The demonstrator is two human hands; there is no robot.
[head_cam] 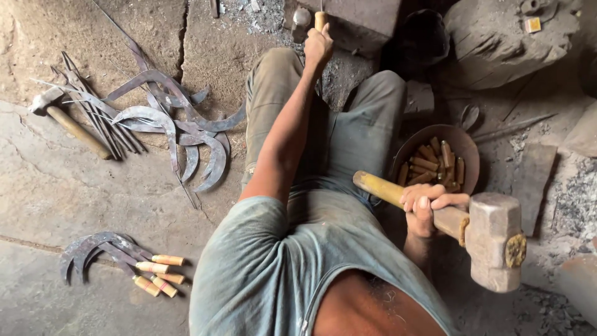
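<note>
Overhead view of a seated person gripping a heavy sledgehammer in one hand and a wooden handle in the other.

The right hand (426, 208) is closed around the yellowish shaft of a sledgehammer (494, 239), just behind its blocky steel head, at about 4 o'clock in the frame. The left hand (318, 45), arm stretched to 12 o'clock, is closed on a short wooden handle (320, 18) held upright near a dark stone block (360, 18). At 3 o'clock, just beside the right hand, sits a round pan of wooden handles (438, 165). On the floor at 9 o'clock lie curved bare sickle blades (186, 134), thin rods and a small hammer (68, 121); at 7 o'clock, 4 handled sickles (124, 261).
</note>
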